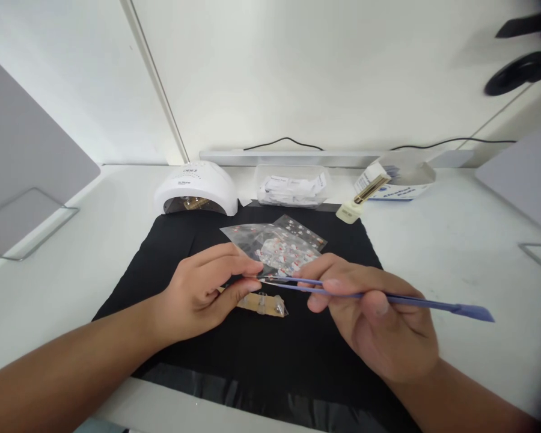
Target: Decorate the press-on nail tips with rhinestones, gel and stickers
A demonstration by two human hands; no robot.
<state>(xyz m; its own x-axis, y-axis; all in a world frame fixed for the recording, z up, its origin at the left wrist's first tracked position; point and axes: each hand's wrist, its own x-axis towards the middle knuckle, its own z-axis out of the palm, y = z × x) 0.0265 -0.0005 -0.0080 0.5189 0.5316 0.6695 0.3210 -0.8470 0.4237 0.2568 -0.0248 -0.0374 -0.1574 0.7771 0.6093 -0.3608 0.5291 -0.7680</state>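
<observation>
Head view: the left hand [198,294] rests low over a black mat [162,264] on the white worktop [455,240]; its grip is pinched together at the near edge of a clear sticker sheet [275,243], thumb below and fingers above, though whether it clamps the sheet itself I cannot tell; the right hand [379,325] has its grip clamped on blue tweezers [388,297], the tips meeting the left fingertips near the mat's middle, the flat tail end jutting right past the mat's edge; the sheet is transparent, dotted with small red and white shapes, lying tilted just beyond both hands; a tan strip [261,305] with small clear pieces lies on the mat just beneath the left thumb; bare mat stretches toward the near edge, and bare worktop lies wide on either side; along the far edge stand a white nail lamp [196,186], a clear tub [291,186] of packets, and a white box [401,183] with a small bottle [354,207] leaning by it.
</observation>
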